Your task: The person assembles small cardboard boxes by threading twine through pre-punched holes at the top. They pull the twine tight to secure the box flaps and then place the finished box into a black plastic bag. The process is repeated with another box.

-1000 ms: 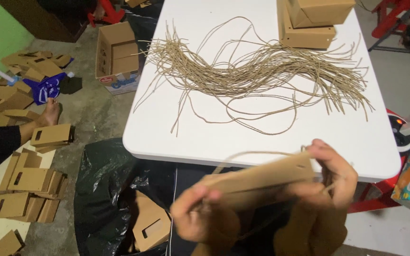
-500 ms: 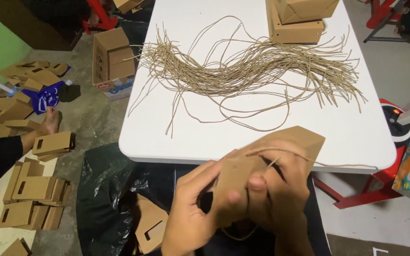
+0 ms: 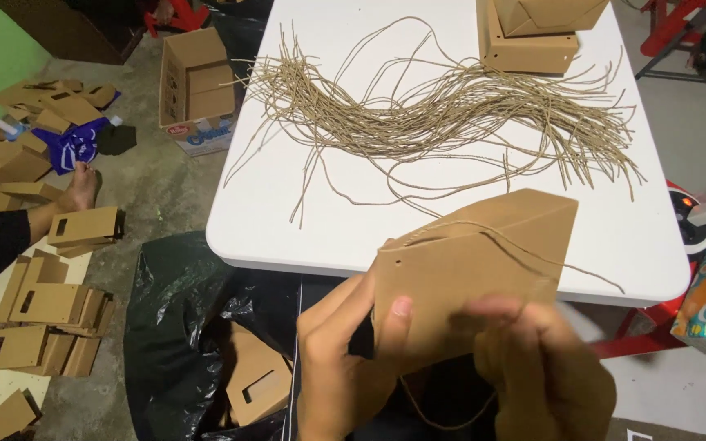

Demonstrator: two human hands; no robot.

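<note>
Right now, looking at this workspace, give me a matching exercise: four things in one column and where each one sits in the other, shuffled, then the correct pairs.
Things:
1. brown cardboard piece
2. pile of twine strings
3. black plastic bag
4. open carton

Places:
A. on the floor, beyond the table's far left corner
B. spread across the white table
C. held between the left hand and right hand
D. on the floor beside the table's near left corner

Pairs: 1-C, 2-B, 3-D, 4-A

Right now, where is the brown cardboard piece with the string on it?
In the head view, the cardboard piece sits low and right of centre, held by the left hand and right hand just in front of the white table.
</note>
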